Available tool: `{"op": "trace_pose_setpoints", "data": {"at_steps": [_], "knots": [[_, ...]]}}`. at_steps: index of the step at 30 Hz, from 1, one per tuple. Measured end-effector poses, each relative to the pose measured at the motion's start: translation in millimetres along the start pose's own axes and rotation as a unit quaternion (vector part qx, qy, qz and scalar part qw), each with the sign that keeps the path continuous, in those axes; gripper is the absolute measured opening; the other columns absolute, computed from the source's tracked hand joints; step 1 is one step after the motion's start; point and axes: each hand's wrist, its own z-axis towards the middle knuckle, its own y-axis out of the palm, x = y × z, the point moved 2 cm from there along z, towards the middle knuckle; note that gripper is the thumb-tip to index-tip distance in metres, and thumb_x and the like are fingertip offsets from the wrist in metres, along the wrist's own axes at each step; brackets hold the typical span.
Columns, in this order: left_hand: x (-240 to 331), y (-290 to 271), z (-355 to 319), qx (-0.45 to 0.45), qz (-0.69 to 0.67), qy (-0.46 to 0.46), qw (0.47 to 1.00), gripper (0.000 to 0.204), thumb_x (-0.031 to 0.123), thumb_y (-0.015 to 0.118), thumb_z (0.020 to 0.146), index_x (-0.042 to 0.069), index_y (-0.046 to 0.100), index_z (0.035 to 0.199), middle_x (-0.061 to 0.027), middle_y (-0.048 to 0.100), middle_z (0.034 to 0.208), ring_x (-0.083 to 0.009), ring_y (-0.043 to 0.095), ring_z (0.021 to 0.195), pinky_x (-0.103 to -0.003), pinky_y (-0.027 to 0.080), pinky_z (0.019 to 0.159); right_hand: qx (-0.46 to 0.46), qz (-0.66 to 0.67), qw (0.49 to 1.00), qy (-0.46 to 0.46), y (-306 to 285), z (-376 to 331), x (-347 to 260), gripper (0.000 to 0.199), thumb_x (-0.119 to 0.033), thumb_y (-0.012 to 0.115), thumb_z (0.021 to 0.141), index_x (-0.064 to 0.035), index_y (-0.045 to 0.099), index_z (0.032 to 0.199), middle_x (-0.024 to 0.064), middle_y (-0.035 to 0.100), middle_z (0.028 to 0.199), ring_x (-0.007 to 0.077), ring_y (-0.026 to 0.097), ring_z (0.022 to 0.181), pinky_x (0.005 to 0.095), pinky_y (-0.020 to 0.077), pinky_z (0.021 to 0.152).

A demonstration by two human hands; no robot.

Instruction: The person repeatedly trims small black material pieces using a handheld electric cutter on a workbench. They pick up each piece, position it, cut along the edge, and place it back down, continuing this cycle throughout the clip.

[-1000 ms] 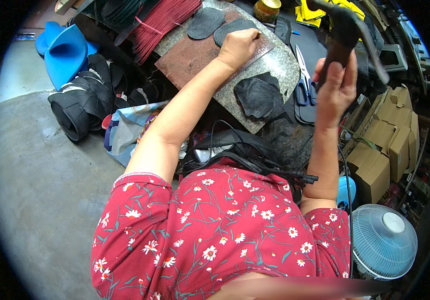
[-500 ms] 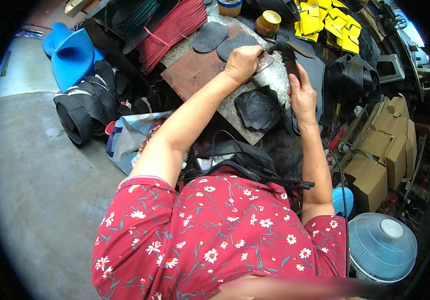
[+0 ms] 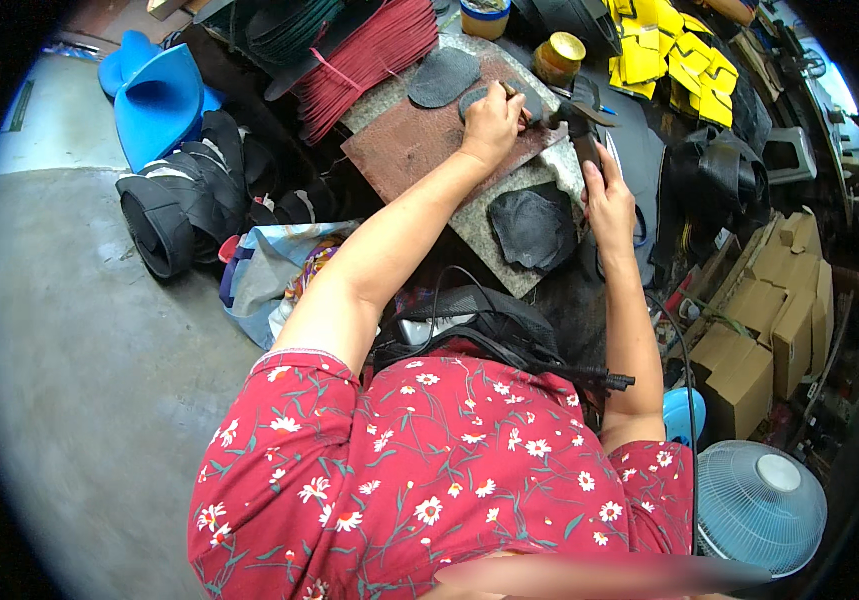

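Observation:
My left hand (image 3: 493, 126) is closed in a pinch over a dark oval piece (image 3: 532, 106) on a reddish-brown board (image 3: 390, 160). What its fingers grip is too small to make out. A second dark oval piece (image 3: 444, 78) lies beside it. To the right, my right hand (image 3: 611, 208) is wrapped round the dark handle of a hammer (image 3: 587, 148). The hammer's head points away from me, past the board's right edge. A stack of black cut pieces (image 3: 533, 228) sits between my hands on a grey speckled slab (image 3: 498, 252).
Bundled red strips (image 3: 375, 65) lie at the far left. Beyond the board stand a yellow-topped jar (image 3: 558, 58) and a tub (image 3: 485, 20). Yellow pieces (image 3: 650, 50) are heaped at far right. Cardboard boxes (image 3: 740, 360) and a fan (image 3: 762, 505) stand to my right.
My left hand has shifted from the board's right edge back over the dark oval piece. The hammer's head has tilted rightward in my right hand. The whole view has shifted slightly.

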Motion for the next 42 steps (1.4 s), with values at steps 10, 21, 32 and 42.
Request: {"op": "trace_pose_setpoints", "data": {"at_steps": [10,21,32,42], "knots": [[8,-3,-10,0.062,0.073,0.149,0.984,0.019,0.017,0.070,0.084,0.000,0.061,0.085,-0.0141,0.060,0.081,-0.0253,0.062,0.069,-0.034,0.048,0.063,0.042,-0.201,0.968,-0.147,2,-5,-17,0.039,-0.044,0.053,0.094,-0.0322,0.051,0.131,0.0158,0.069,0.089,0.0373,0.067,0.079,0.0471,0.0526,0.067],[-3,-3,-6,0.050,0.059,0.152,0.985,0.017,0.015,0.070,0.085,-0.001,0.065,0.084,-0.0069,0.060,0.076,-0.0127,0.060,0.055,-0.026,0.047,0.052,-0.045,-0.088,0.995,-0.007,-6,0,-13,0.039,-0.048,0.051,0.094,-0.0327,0.054,0.130,0.0185,0.069,0.096,0.0394,0.065,0.092,0.0467,0.0505,0.077],[24,-5,-5,0.074,0.000,0.153,0.985,0.023,0.020,0.069,0.088,-0.001,0.061,0.082,-0.0082,0.061,0.074,-0.0156,0.062,0.056,-0.028,0.049,0.052,-0.010,-0.219,0.970,-0.104,-6,-11,-21,0.042,-0.049,0.053,0.092,-0.0327,0.051,0.130,0.0186,0.068,0.087,0.0384,0.067,0.082,0.0500,0.0512,0.071],[19,-17,10,-0.054,0.443,0.182,0.876,0.037,0.035,0.073,0.076,0.007,0.058,0.095,-0.0120,0.057,0.097,-0.0303,0.052,0.096,-0.044,0.043,0.082,-0.073,-0.034,0.994,0.068,-11,-16,10,0.045,-0.044,0.055,0.093,-0.0214,0.056,0.132,0.0120,0.068,0.077,0.0263,0.068,0.068,0.0366,0.0499,0.067]]}}
